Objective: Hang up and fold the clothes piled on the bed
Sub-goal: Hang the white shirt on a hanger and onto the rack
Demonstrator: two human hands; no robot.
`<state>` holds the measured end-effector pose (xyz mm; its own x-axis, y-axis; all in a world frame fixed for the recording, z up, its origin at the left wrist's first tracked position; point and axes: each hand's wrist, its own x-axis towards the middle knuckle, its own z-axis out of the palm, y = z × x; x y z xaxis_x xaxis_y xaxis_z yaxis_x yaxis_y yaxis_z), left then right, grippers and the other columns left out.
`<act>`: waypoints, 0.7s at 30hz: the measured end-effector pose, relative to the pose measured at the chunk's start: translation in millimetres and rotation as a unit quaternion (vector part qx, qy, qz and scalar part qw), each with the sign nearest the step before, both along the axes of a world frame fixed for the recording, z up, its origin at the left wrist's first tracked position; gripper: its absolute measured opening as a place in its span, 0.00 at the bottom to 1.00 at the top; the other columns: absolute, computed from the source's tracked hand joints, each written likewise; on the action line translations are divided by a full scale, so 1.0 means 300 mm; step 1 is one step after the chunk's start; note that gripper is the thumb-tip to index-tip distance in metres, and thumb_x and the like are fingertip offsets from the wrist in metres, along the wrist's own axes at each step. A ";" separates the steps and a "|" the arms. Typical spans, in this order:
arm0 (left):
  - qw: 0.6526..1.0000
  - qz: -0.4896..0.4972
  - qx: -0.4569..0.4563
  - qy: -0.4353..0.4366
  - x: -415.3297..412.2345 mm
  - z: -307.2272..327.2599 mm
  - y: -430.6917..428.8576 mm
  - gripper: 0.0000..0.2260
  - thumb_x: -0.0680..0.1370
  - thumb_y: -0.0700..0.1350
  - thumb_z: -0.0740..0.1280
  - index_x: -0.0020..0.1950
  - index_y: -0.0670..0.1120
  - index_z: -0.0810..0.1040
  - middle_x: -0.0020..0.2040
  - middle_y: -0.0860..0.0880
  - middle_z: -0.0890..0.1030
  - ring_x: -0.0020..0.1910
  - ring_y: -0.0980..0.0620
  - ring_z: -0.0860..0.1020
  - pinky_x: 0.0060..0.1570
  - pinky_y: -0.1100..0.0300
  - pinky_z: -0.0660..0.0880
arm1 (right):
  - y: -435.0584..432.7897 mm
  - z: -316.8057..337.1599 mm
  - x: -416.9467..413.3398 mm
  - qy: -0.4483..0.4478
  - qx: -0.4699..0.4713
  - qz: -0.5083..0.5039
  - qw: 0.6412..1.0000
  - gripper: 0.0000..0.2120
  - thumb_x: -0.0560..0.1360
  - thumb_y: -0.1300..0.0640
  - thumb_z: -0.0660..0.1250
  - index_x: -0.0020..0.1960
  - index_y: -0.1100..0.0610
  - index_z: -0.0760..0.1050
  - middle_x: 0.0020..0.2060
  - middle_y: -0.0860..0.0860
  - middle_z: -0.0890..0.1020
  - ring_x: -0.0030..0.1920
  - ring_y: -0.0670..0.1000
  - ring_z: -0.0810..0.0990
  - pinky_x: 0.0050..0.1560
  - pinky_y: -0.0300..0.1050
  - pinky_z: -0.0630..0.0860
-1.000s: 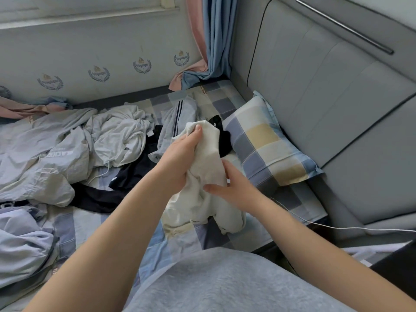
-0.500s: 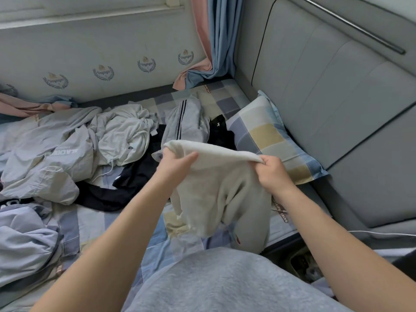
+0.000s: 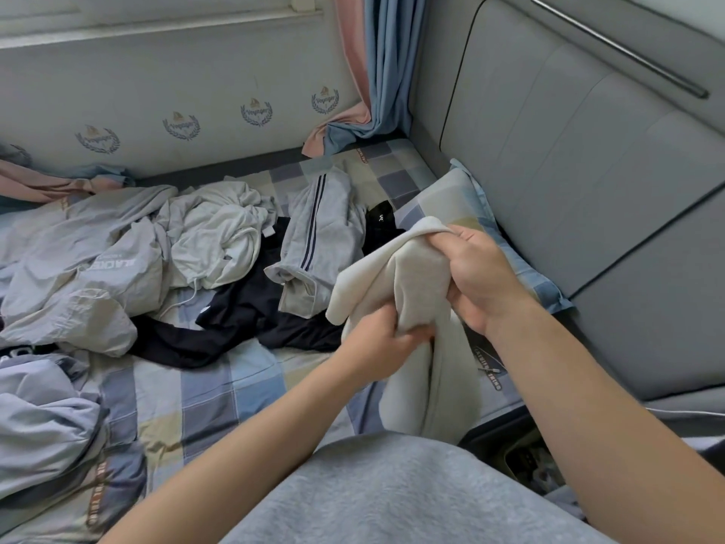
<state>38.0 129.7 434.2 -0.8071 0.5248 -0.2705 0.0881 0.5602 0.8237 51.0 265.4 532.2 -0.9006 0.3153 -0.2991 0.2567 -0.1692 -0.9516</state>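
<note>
Head view. Mid-fold on a cream garment [image 3: 412,276], held up off the bed [image 3: 219,394] near its right edge, just in front of the checked pillow [image 3: 521,268]. Gripped high by the right hand [image 3: 478,276], curled tight round a bunched upper edge. Gripped lower and nearer the middle by the left hand [image 3: 376,347], likewise curled into the cloth and pinching a gathered fold. Neither spread nor pressed flat: both hands closed on fabric, close together, with only cloth between them. Below the grips, a loose doubled drop hanging free.

Judged as an early step: sorting out one piece and finding its edges or seams before a proper fold. Kind of garment not to be told, nor the edge in each grip. Next move, most likely: drawing the hands apart to pull the cloth flat, then laying it on a bare patch of the bed or doubling it in the air.

Plenty left of the task. Behind, on the bed: a grey striped piece [image 3: 317,245], a black garment [image 3: 243,308], a crumpled white top [image 3: 212,237] and a pale grey jacket [image 3: 98,268], all unfolded, heaped and overlapping.
</note>
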 end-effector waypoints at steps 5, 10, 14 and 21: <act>0.993 0.098 0.032 0.050 -0.082 0.001 -0.059 0.12 0.83 0.51 0.64 0.42 0.48 0.78 0.38 0.50 0.80 0.39 0.51 0.76 0.38 0.54 0.70 | 0.007 -0.025 0.003 0.034 -0.037 -0.025 0.998 0.06 0.82 0.62 0.63 0.57 0.56 0.77 0.48 0.53 0.84 0.48 0.50 0.83 0.49 0.46 0.81; 0.956 0.267 0.123 0.003 -0.154 0.069 -0.131 0.12 0.82 0.52 0.64 0.40 0.53 0.79 0.36 0.58 0.80 0.39 0.58 0.78 0.40 0.55 0.75 | 0.005 -0.110 0.042 -0.020 0.121 0.066 0.990 0.08 0.79 0.58 0.69 0.57 0.52 0.75 0.55 0.51 0.83 0.56 0.52 0.82 0.57 0.51 0.79; 0.917 0.323 0.220 -0.077 -0.164 0.143 -0.133 0.12 0.81 0.53 0.66 0.45 0.47 0.81 0.40 0.48 0.85 0.46 0.47 0.85 0.52 0.41 0.81 | -0.078 -0.237 0.090 -0.128 0.168 0.270 0.940 0.26 0.73 0.46 0.75 0.67 0.51 0.71 0.62 0.49 0.79 0.62 0.49 0.78 0.61 0.48 0.76; 0.898 0.318 0.284 -0.106 -0.154 0.234 -0.123 0.10 0.82 0.51 0.66 0.47 0.45 0.80 0.41 0.47 0.85 0.45 0.48 0.85 0.48 0.44 0.83 | -0.148 -0.398 0.077 -0.102 0.317 0.189 0.924 0.16 0.78 0.48 0.67 0.63 0.54 0.74 0.54 0.53 0.82 0.57 0.58 0.79 0.52 0.48 0.74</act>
